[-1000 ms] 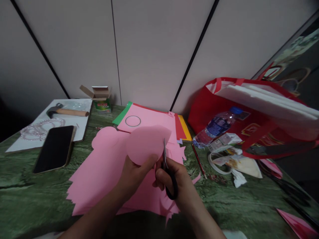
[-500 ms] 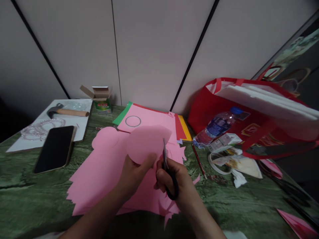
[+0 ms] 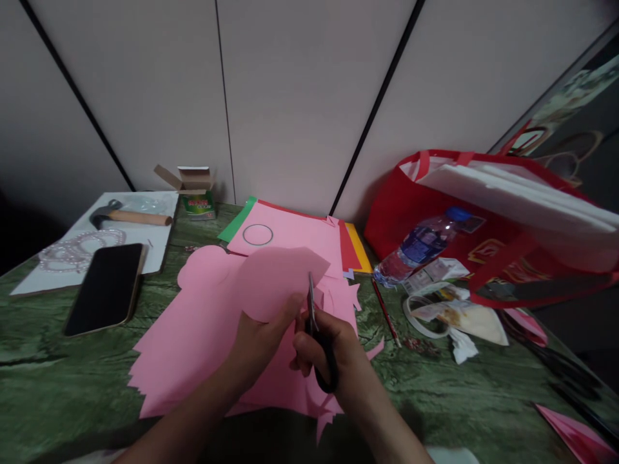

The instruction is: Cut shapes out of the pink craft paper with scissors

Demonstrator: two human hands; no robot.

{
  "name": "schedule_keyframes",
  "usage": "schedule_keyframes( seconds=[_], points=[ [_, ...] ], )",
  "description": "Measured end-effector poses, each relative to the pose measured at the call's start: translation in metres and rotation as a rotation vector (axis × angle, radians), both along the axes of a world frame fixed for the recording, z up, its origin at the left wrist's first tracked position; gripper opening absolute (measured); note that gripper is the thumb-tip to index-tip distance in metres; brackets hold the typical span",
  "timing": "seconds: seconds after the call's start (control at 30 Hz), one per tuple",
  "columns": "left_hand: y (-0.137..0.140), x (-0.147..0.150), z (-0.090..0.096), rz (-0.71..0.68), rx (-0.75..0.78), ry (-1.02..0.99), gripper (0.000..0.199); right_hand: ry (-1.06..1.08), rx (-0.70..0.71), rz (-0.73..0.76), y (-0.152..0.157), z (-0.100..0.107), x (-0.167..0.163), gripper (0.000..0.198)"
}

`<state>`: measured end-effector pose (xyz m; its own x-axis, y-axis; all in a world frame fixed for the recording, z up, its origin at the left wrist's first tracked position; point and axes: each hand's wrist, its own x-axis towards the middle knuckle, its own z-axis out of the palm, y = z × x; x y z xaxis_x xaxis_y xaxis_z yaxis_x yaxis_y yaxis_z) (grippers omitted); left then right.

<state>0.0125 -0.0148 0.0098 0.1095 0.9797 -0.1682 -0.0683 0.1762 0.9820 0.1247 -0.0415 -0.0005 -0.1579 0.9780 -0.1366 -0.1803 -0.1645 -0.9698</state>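
Observation:
Pinched in my left hand (image 3: 264, 341) is a piece of pink paper (image 3: 275, 280), rounded on the left with a pointed corner at the upper right. My right hand (image 3: 329, 348) grips black-handled scissors (image 3: 324, 367), their blades pointing up at the paper's right side. Both hands are close together above a pile of pink sheets (image 3: 193, 348) with jagged edges. A rounded pink cutout (image 3: 203, 264) lies at the pile's upper left. Thin pink scraps (image 3: 326, 419) lie near my right wrist.
Behind the pile are coloured sheets with a dark ring (image 3: 258, 225) on top. On the left lie a phone (image 3: 106, 290), a hammer (image 3: 140, 218) and a small box (image 3: 198, 200). To the right are a pencil (image 3: 387, 312), a bottle (image 3: 416, 248), tape (image 3: 425, 325) and a red bag (image 3: 387, 206).
The scissors and my right hand have shifted slightly left and down. The held pink paper has moved a little left, with my left hand still gripping it.

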Motion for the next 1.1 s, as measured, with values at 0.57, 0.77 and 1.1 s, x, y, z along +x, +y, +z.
schedule_keyframes(
  seconds=[0.57,0.77,1.1],
  points=[
    [-0.002,-0.001,-0.002,0.057,0.005,0.037,0.019,-0.026,0.078,0.016,0.002,0.006,0.006,0.037],
    [-0.002,0.000,0.001,0.058,0.024,0.053,0.018,-0.012,0.084,0.031,0.003,0.002,0.007,0.038],
    [-0.003,0.003,0.008,0.119,-0.031,0.037,0.017,-0.072,0.106,0.011,0.002,0.003,0.007,0.036]
  ],
)
